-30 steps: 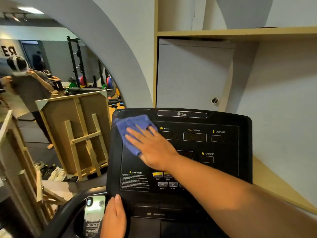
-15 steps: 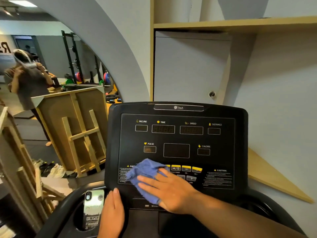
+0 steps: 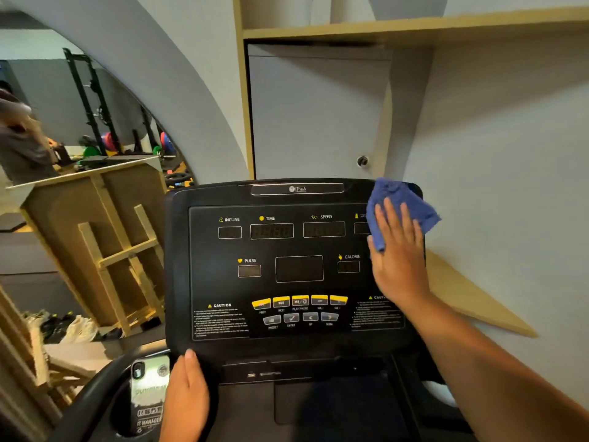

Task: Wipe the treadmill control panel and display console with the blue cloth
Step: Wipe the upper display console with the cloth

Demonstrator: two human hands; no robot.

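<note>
Right hand (image 3: 396,250) presses the blue cloth (image 3: 398,205) flat-fingered at the console's (image 3: 223,282) two o'clock corner.
Left hand (image 3: 186,393), fingers relaxed, rests at seven o'clock beside a phone (image 3: 148,393).

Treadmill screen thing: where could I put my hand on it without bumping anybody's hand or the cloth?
The black treadmill console is bare across its left and middle, from the INCLINE box to the CALORIE box. The upper right corner is crowded: the right hand presses the blue cloth there. The left hand rests at the bottom left edge beside a phone.
</note>
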